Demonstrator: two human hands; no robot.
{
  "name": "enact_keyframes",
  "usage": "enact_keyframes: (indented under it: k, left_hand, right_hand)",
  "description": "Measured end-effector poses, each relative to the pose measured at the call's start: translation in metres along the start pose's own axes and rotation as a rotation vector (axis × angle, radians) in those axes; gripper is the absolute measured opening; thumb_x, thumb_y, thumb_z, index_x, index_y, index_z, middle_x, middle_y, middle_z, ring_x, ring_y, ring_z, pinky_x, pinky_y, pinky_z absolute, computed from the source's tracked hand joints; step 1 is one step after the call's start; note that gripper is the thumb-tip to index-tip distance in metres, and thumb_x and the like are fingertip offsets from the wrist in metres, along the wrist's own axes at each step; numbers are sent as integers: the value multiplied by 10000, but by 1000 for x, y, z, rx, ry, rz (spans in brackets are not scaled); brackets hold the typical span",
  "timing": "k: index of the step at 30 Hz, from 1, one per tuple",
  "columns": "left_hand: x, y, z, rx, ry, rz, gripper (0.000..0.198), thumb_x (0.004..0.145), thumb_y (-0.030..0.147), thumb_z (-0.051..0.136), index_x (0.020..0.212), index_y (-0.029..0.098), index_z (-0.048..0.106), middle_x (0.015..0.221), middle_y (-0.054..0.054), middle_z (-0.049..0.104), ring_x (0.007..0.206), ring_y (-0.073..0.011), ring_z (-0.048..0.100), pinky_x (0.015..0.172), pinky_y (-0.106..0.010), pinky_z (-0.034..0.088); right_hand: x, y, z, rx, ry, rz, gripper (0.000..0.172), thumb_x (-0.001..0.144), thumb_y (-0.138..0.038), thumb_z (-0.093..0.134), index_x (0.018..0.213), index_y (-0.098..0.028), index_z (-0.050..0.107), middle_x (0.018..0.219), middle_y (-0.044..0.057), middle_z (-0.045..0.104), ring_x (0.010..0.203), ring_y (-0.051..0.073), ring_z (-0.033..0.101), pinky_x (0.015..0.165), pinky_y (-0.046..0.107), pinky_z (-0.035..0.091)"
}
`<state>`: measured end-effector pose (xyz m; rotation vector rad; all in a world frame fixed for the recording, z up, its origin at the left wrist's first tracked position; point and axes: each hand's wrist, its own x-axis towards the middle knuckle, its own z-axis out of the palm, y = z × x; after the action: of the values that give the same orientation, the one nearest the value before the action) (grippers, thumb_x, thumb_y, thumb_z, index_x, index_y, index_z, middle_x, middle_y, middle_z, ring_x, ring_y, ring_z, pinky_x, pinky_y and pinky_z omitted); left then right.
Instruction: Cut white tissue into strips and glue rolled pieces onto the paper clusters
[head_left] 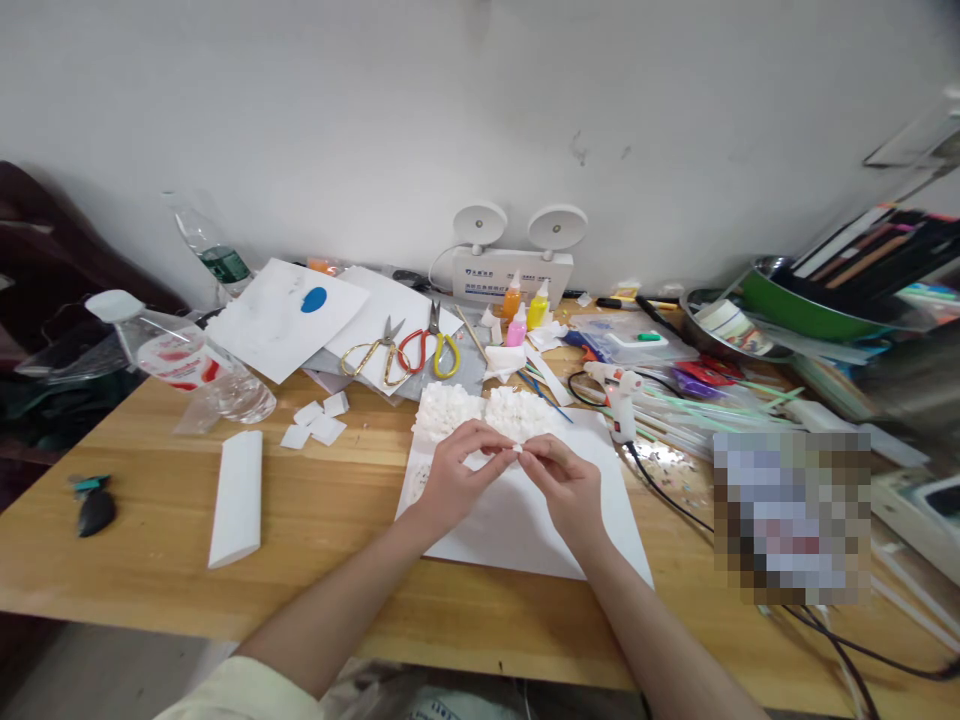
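Observation:
Over a white sheet (510, 520), my left hand (465, 470) and my right hand (566, 485) meet fingertip to fingertip. Both pinch a small white piece (517, 449), perhaps paper, mostly covered by the fingers. Just beyond them, two clumps of crumpled white bits, one on the left (448, 408) and one on the right (517, 408), rest at the sheet's back edge. My left hand partly hides another patch of small bits (417, 483) at the sheet's left side.
Scissors (382, 352) and red-yellow pliers (431, 345) lie behind. A glue gun (619, 395) with a black cord stands right. Small white paper squares (315, 425), a folded white paper strip (238, 498) and a water bottle (187, 360) are left. Paint bottles (516, 325) stand near the wall.

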<state>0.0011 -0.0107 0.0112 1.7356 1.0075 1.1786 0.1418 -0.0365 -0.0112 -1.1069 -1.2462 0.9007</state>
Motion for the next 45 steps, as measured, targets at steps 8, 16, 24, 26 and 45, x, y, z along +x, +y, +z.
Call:
enact_keyframes:
  k: [8, 16, 24, 26, 45]
  left_hand:
    - [2, -10, 0, -74, 31, -71, 134, 745, 307, 601, 739, 175, 624, 724, -28, 575, 697, -135, 539, 649, -270, 452]
    - [4, -11, -3, -202, 25, -183, 153, 742, 324, 598, 738, 172, 620, 758, -19, 551, 700, -119, 522, 652, -246, 438]
    - [5, -11, -5, -276, 41, -240, 154, 727, 324, 612, 736, 170, 619, 745, -9, 544, 705, -116, 524, 650, -233, 430]
    - [5, -11, -5, -289, 43, -240, 159, 723, 326, 616, 735, 168, 622, 742, -10, 542, 699, -117, 519, 647, -236, 427]
    - [7, -8, -6, -596, 151, -390, 179, 649, 318, 688, 677, 154, 623, 607, 22, 528, 590, -88, 464, 604, -228, 362]
  right_hand:
    - [4, 6, -6, -22, 71, 70, 90, 694, -285, 659, 726, -202, 643, 719, 20, 618, 696, 160, 550, 632, 292, 454]
    - [23, 9, -43, -174, 436, 64, 219, 701, -374, 637, 724, -158, 660, 649, 27, 641, 530, 132, 539, 546, 275, 439]
    - [46, 12, -107, -878, 426, 153, 505, 776, -566, 421, 576, -155, 634, 539, 60, 623, 554, 194, 567, 587, 309, 372]
    - [53, 22, -116, -988, 344, 171, 474, 727, -588, 470, 691, -146, 638, 645, 81, 645, 608, 209, 566, 575, 306, 366]
    - [33, -12, -84, -165, 255, 252, 257, 627, -412, 662, 732, -182, 618, 597, -1, 571, 482, 132, 476, 407, 240, 320]
